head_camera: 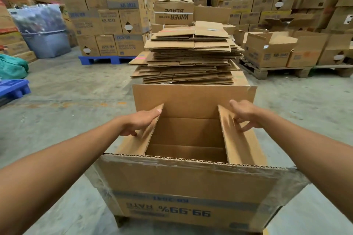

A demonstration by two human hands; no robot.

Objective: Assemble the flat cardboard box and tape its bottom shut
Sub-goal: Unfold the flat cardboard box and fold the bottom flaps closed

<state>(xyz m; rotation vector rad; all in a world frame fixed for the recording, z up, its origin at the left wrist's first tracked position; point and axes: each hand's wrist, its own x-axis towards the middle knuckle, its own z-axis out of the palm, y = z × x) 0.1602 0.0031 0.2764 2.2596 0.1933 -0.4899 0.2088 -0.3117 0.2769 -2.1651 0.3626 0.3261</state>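
Note:
An opened-up cardboard box [191, 187] stands upside down in front of me, its blue print inverted and old clear tape along its near flap. The far flap [191, 99] stands upright. My left hand [141, 120] presses on the left side flap [141, 139], fingers along its edge. My right hand [246, 114] rests on the right side flap [236, 139], fingers spread. Both side flaps tilt inward over the open, hollow inside. No tape roll is in view.
A tall stack of flattened cardboard boxes [189, 57] sits just behind the box. Stacked cartons on a blue pallet [107, 60] and on a wooden pallet [275, 71] fill the back. A grey bin [45, 42] is at the left. Bare concrete floor lies on both sides.

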